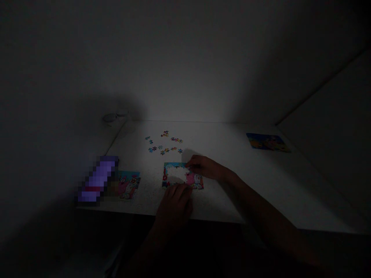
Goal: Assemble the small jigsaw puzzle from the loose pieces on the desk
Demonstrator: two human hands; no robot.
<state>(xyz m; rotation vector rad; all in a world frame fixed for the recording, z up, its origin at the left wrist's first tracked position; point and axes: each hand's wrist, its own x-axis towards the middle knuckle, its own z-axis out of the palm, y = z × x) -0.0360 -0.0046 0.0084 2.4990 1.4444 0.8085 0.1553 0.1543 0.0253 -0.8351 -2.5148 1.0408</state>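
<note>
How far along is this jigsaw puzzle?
The jigsaw puzzle looks built around its edges, with a white gap still in the middle. In hand: the right hand rests on its top edge, the left hand on its near edge. Left: the loose pieces scattered above it.

You have a pale, finely speckled worktop [290,185] in front of you, running back to a wall. Toward the back, small colourful jigsaw pieces [164,143] lie scattered loosely, apart from one another. Nearer you, in the middle, sits a rectangular cartoon puzzle [182,175] with a bright border and a large white gap at its centre. A picture card [129,185] lies flat to your left, near the front edge, and a purple object [98,179], too blurred to identify, lies across its left side. Another picture card [267,142] lies by itself at the far right, angled slightly.
</note>
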